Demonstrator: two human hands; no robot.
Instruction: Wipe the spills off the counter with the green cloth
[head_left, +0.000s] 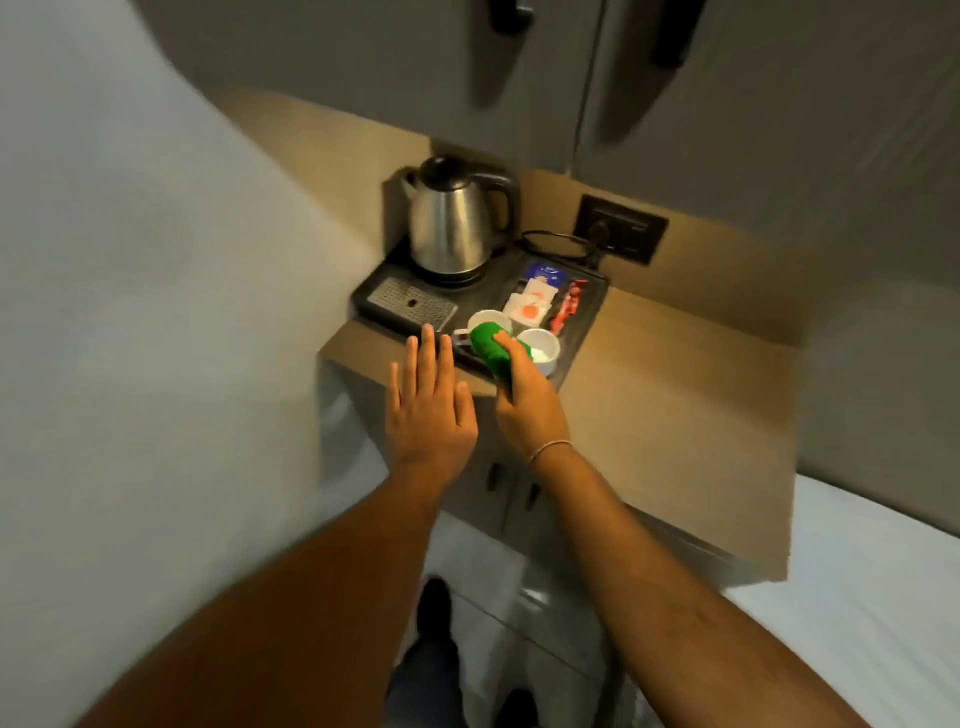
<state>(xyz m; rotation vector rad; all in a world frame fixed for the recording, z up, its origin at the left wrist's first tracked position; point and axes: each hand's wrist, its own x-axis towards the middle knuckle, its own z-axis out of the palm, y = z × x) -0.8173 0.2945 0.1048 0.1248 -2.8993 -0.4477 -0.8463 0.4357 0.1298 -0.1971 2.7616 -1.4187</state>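
Observation:
My right hand (524, 400) is shut on the rolled green cloth (488, 349), holding it above the front edge of the black tray (592, 312). My left hand (428, 405) hovers flat with fingers spread, just left of the right hand, over the front left corner of the wooden counter (675, 415). No spill shows clearly on the counter; the picture is blurred.
On the tray stand a steel kettle (457, 223), two white cups (543, 349) and several sachets (540, 301). A wall socket (623, 228) with the kettle's cord is behind. A white wall lies to the left, a bed (857, 623) to the right, cupboard doors below.

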